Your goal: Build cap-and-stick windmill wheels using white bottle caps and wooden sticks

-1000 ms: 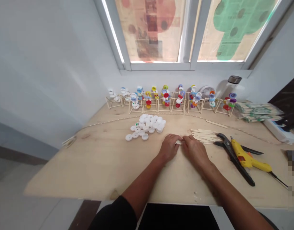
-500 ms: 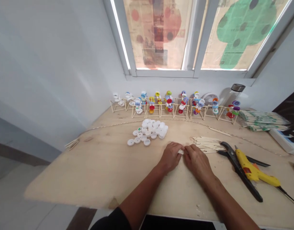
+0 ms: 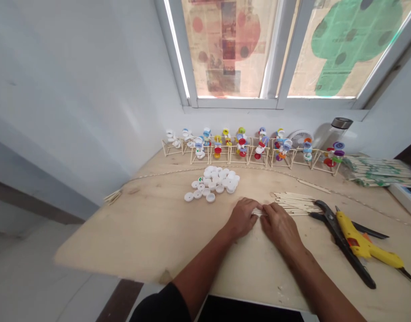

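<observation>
My left hand (image 3: 245, 218) and my right hand (image 3: 279, 223) lie close together on the table, fingers closed around a small bunch of thin wooden sticks (image 3: 258, 212). Only a short stretch of these sticks shows between the hands; the rest is hidden under the fingers. Just right of my right hand lies a loose pile of similar wooden sticks (image 3: 294, 203). Beyond my left hand, to the left, sits a heap of white bottle caps (image 3: 215, 181).
Black-handled cutters (image 3: 342, 246) and a yellow glue gun (image 3: 366, 241) lie at the right. Stick frames with coloured caps (image 3: 242, 150) line the wall, near a clear bottle (image 3: 336, 134) and a small fan (image 3: 301, 137). Bagged sticks (image 3: 379, 170) lie at far right.
The view has shifted a little, so the scene sits further right. Slightly more of the sticks shows between my hands, which keep their hold.
</observation>
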A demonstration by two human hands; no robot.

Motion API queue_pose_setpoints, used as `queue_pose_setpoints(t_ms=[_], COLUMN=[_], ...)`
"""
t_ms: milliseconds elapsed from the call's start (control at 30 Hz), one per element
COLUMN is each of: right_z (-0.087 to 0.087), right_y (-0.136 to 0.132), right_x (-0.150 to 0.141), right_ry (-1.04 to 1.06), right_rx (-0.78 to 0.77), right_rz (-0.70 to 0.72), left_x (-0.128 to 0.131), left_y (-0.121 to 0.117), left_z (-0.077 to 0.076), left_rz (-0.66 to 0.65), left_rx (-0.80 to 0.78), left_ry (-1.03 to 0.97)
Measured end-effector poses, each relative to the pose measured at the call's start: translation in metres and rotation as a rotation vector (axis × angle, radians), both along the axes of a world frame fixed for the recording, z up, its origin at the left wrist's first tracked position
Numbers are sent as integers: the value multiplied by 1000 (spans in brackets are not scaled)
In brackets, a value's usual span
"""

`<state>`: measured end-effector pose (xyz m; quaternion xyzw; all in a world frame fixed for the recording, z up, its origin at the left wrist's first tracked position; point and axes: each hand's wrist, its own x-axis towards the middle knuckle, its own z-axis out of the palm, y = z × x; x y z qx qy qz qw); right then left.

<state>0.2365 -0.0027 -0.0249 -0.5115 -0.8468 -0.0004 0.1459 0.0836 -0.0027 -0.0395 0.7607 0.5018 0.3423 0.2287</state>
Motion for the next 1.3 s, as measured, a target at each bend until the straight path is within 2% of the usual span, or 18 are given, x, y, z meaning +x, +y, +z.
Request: queue_pose_setpoints(t_ms=[167, 333, 467, 567, 667, 733, 867, 967, 1133, 1300], right_z=[-1, -2, -2, -2, -4, -5, -8, -8, -8, -7], right_y=[-2, -1, -2, -4, -4, -4, -3, -2, 0, 3], right_x=[0, 1, 1, 2, 3, 3, 1, 1, 2, 4], right_ry=[0, -1, 10, 23, 51, 74, 98, 112, 132, 140], right_rx=[28, 55, 69, 84, 141, 191, 254, 280, 293, 248], right_rz=[-5, -6, 3, 6, 13, 27, 51, 64, 81, 87], left_x=[-4, -10, -21, -43, -82, -114, -166, -187, -195, -195], left_y=[1, -6, -25, -47, -63, -65, -43, -12, 37, 59], left_z=[3, 18, 34, 36, 31, 28, 32, 41, 50, 52], left_rz=[8, 48, 80, 126, 350, 520, 662, 678, 542, 422], left_rx=[-8, 11, 47, 99, 72, 41, 2, -67, -254, -414], left_ry=[-38, -91, -124, -110, 46, 147, 253, 355, 514, 616])
